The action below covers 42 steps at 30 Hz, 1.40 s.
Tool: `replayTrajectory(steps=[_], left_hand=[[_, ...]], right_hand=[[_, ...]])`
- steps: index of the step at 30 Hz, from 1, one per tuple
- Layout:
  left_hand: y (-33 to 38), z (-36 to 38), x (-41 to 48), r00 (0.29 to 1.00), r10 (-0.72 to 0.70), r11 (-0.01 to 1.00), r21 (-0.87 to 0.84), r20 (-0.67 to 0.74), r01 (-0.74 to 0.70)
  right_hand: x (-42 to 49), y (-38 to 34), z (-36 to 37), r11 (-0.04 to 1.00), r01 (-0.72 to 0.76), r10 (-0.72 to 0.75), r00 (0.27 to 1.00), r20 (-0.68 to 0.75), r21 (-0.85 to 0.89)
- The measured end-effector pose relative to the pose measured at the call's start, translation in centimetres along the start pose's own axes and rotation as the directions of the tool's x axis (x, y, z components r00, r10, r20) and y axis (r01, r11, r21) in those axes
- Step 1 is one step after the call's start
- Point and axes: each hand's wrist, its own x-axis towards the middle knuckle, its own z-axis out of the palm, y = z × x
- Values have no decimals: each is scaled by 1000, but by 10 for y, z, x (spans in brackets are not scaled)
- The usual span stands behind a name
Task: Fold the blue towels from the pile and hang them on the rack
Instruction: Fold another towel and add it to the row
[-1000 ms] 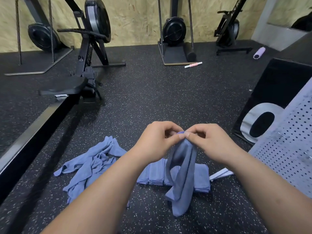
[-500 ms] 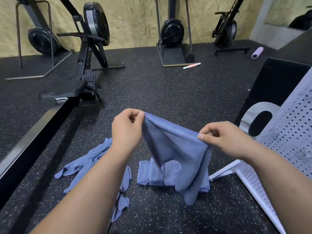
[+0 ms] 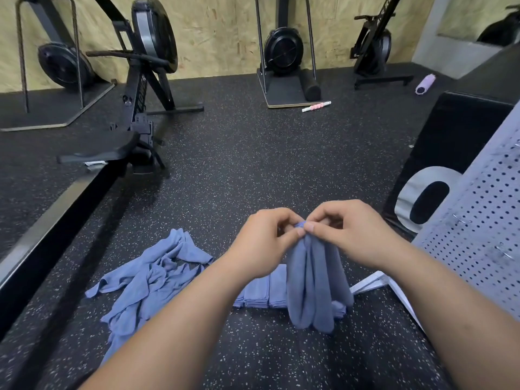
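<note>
Head: towel [image 3: 312, 282] directly under left hand [image 3: 263, 243].

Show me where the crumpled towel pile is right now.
In the head view the pile lies on the floor at lower left. It is just left of the folded stack and right of the rower's rail.

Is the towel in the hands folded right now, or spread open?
Folded. The towel hangs in narrow doubled layers, its top edge pinched together between the left hand and the right hand.
</note>
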Motion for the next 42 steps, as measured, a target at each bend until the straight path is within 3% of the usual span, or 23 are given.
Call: replayTrajectory(steps=[5,9,11,13,15,20,24,28,32,35,42], left_hand=[[-2,-11,6,974,-97,992,-93,-203,79],[-14,-31,13,864,-265,954,-244,-427,172],[-19,-40,12,816,-274,962,-135,-509,238],[-21,-40,8,838,-231,954,54,-495,295],[-20,-33,6,894,-203,955,123,-399,271],[-4,-8,2,996,-52,997,-60,-67,48],[-4,6,1,1000,-7,995,-94,27,9],[-11,7,5,997,-79,992,-101,-11,77],[-21,-3,13,967,-207,961,-219,-150,171],[-30,-16,18,900,-336,912,-334,-277,238],[-45,-43,20,763,-417,891,-390,-495,234]], right_hand=[[-3,8,-13,995,-91,91,996,18,25],[-5,15,-30,993,-119,118,992,-53,-11],[-6,18,-36,990,-136,132,986,-101,-39],[-5,21,-35,987,-136,123,982,-143,-84],[-4,20,-30,987,-119,100,981,-165,-110],[-1,0,-6,996,-8,-1,996,-92,-89],[-2,-8,3,999,19,-20,999,-26,-39],[-1,-3,-1,1000,-13,14,1000,18,-17],[-1,8,-13,993,-102,103,995,16,-52],[-3,16,-25,986,-136,130,989,-64,-100],[-6,23,-46,937,-261,196,943,-270,-232]])
